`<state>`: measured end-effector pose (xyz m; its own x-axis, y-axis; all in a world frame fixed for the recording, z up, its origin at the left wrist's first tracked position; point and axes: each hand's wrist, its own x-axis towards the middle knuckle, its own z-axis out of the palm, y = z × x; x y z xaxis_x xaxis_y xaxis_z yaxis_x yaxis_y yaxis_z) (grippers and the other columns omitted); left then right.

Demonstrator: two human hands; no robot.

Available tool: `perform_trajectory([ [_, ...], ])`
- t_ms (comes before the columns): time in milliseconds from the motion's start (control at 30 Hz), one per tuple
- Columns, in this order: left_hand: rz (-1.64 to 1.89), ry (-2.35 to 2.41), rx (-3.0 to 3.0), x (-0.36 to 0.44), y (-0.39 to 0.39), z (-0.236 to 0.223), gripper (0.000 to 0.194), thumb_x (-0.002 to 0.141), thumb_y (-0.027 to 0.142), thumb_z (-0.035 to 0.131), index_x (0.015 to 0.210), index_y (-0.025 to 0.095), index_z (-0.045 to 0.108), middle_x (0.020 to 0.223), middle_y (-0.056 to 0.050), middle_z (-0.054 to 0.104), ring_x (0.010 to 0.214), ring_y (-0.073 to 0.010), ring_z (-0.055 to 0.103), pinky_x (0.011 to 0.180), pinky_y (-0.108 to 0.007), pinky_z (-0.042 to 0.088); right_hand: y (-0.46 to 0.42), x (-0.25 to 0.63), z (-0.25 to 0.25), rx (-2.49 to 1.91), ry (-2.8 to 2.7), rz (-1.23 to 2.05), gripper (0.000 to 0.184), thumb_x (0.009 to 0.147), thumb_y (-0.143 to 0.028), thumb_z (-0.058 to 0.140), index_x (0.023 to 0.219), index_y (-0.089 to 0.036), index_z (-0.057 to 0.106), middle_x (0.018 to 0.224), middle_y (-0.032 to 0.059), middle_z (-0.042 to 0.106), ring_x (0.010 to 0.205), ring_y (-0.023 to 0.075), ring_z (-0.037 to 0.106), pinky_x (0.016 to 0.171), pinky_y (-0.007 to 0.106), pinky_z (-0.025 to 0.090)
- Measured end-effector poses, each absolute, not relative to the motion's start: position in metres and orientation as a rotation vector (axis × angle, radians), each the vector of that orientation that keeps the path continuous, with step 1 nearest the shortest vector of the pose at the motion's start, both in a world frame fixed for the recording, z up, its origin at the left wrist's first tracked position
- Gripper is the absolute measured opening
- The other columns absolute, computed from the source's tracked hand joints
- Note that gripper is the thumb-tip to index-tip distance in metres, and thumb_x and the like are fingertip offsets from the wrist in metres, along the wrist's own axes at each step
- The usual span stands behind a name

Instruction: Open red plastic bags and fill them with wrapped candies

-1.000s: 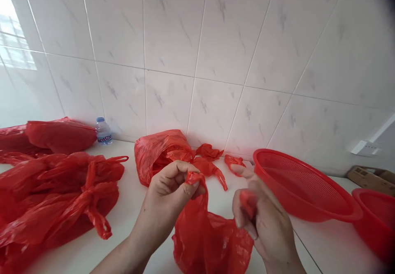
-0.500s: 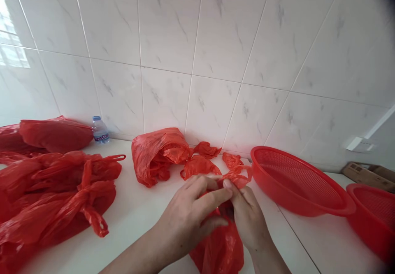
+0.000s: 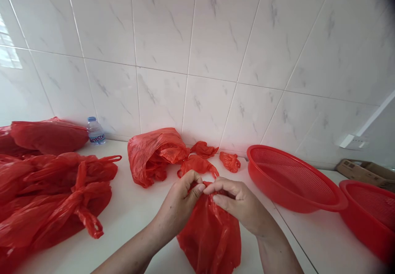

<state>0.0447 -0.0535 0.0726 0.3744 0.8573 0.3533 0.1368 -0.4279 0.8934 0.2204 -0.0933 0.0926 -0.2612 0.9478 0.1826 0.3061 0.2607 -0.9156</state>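
Both my hands pinch the top of a red plastic bag (image 3: 210, 237) that hangs down toward the white tabletop. My left hand (image 3: 177, 204) is closed, thumb and forefinger pressed together at the bag's gathered edge. Fingers curled, my right hand (image 3: 242, 202) grips the same bag just beside it; the fingertips nearly meet. Right behind the hands lies a small crumpled red bag (image 3: 197, 165), with another crumpled bag (image 3: 204, 149) and a bunched one (image 3: 230, 161) further back.
A larger red bag (image 3: 154, 154) stuffed with bags stands near the tiled wall. At left lie a heap of red bags (image 3: 55, 200) and a water bottle (image 3: 96, 132). Two red mesh baskets, the bigger one (image 3: 296, 179) and another (image 3: 370, 216), sit at right before a cardboard box (image 3: 364, 173).
My hands have moved apart from their overlapped hold and now pinch the bag's top side by side. The bag hangs more fully in view. The camera has turned slightly right.
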Motion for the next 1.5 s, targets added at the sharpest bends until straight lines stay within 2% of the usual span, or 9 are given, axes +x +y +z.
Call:
perform_trajectory([
  [133, 1.098, 0.923, 1.789, 0.046, -0.056, 0.074, 0.017, 0.088, 0.027, 0.046, 0.073, 0.020, 0.044, 0.062, 0.006, 0.041, 0.056, -0.0099, 0.033, 0.052, -0.021, 0.028, -0.083, 0.210, 0.083, -1.415, -1.613, 0.716, 0.034, 0.080, -0.021, 0.052, 0.113, -0.031, 0.058, 0.080, -0.0027, 0.058, 0.068, 0.0135, 0.056, 0.062, 0.027, 0.044],
  [367, 1.065, 0.980, 1.887, 0.047, -0.056, 0.070, 0.011, 0.084, 0.023, 0.051, 0.073, 0.021, 0.049, 0.067, 0.005, 0.056, 0.060, -0.0115, 0.047, 0.054, -0.022, 0.034, -0.073, 0.205, 0.076, -1.540, -1.574, 0.455, 0.026, 0.077, -0.017, 0.047, 0.090, -0.027, 0.068, 0.065, -0.0024, 0.060, 0.055, 0.0134, 0.048, 0.054, 0.026, 0.038],
  [533, 1.112, 1.059, 2.072, 0.041, -0.052, 0.069, 0.009, 0.082, 0.022, 0.057, 0.073, 0.021, 0.053, 0.075, 0.003, 0.063, 0.068, -0.0140, 0.055, 0.063, -0.025, 0.040, -0.082, 0.212, 0.088, -1.100, -1.480, 1.061, 0.032, 0.078, -0.019, 0.054, 0.108, -0.023, 0.064, 0.104, 0.0037, 0.063, 0.092, 0.0166, 0.058, 0.078, 0.028, 0.047],
  [700, 1.146, 0.989, 2.321, 0.019, -0.050, 0.068, 0.014, 0.079, 0.013, 0.059, 0.069, 0.020, 0.052, 0.102, -0.002, 0.064, 0.096, -0.0188, 0.059, 0.083, -0.033, 0.043, -0.080, 0.232, 0.078, -1.057, -1.292, 0.982, 0.012, 0.080, -0.033, 0.062, 0.084, -0.021, 0.060, 0.075, -0.0015, 0.058, 0.070, 0.0121, 0.053, 0.070, 0.026, 0.044],
  [900, 1.075, 0.978, 2.384, -0.001, -0.054, 0.065, 0.016, 0.076, 0.008, 0.061, 0.070, 0.020, 0.052, 0.099, -0.003, 0.064, 0.094, -0.0197, 0.059, 0.083, -0.035, 0.044, -0.079, 0.237, 0.061, -1.317, -1.334, 0.852, 0.037, 0.084, -0.048, 0.056, 0.108, -0.020, 0.060, 0.074, -0.0014, 0.055, 0.070, 0.0150, 0.053, 0.072, 0.030, 0.045],
  [1067, 1.069, 0.896, 2.386, 0.006, -0.057, 0.060, 0.018, 0.077, 0.009, 0.062, 0.070, 0.020, 0.050, 0.090, -0.001, 0.064, 0.086, -0.0168, 0.058, 0.079, -0.031, 0.043, -0.083, 0.225, 0.055, -1.416, -1.422, 1.045, 0.056, 0.087, -0.061, 0.041, 0.128, -0.025, 0.053, 0.118, 0.0072, 0.059, 0.115, 0.0221, 0.051, 0.102, 0.039, 0.034],
  [1167, 1.046, 0.922, 2.387, 0.010, -0.058, 0.056, 0.018, 0.077, 0.010, 0.063, 0.070, 0.020, 0.050, 0.081, 0.000, 0.063, 0.077, -0.0161, 0.055, 0.075, -0.031, 0.042, -0.087, 0.224, 0.059, -1.273, -1.565, 1.240, 0.053, 0.087, -0.059, 0.044, 0.126, -0.025, 0.055, 0.131, 0.0078, 0.054, 0.127, 0.0227, 0.042, 0.107, 0.039, 0.030],
  [1300, 1.021, 1.043, 2.374, 0.013, -0.060, 0.053, 0.018, 0.077, 0.011, 0.061, 0.069, 0.020, 0.049, 0.073, 0.001, 0.059, 0.072, -0.0164, 0.052, 0.069, -0.030, 0.041, -0.090, 0.223, 0.065, -1.039, -1.709, 1.376, 0.053, 0.079, -0.048, 0.061, 0.125, -0.024, 0.056, 0.123, 0.0089, 0.060, 0.110, 0.0260, 0.057, 0.093, 0.039, 0.044],
  [1500, 1.034, 1.030, 2.430, 0.019, -0.066, 0.052, 0.019, 0.077, 0.011, 0.060, 0.066, 0.020, 0.047, 0.067, 0.001, 0.056, 0.066, -0.0154, 0.050, 0.070, -0.031, 0.041, -0.081, 0.219, 0.050, -1.597, -1.578, 0.670, 0.038, 0.075, -0.017, 0.051, 0.107, -0.028, 0.067, 0.096, 0.0026, 0.072, 0.091, 0.0226, 0.065, 0.082, 0.036, 0.048],
])
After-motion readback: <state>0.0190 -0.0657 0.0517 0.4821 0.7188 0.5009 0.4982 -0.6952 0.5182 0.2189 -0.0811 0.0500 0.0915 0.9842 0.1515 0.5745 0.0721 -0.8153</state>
